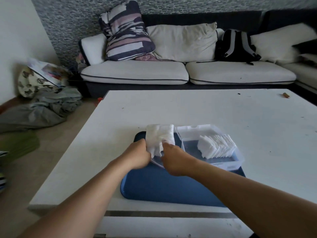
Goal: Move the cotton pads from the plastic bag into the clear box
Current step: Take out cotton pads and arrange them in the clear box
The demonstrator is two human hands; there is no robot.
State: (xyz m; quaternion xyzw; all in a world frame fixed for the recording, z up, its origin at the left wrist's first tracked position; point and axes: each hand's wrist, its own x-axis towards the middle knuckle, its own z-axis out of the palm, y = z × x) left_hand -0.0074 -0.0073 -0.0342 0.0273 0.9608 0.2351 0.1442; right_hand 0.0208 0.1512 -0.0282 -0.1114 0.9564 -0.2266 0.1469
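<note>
Here, both hands hold one plastic bag (160, 137) of cotton pads over the blue tray (164, 188).

The bag's long axis runs away from the person, open mouth nearest; the left hand (137, 156) grips its left edge, the right hand (175, 160) pinches its right edge, fingers curled; one clear box (223, 163) sits just right, lid open, holding one leaning row of pads (217, 146), too many to count; the tray lies on a white table (205, 109); a sofa (171, 73) with one backpack (235, 45) stands behind.
</note>
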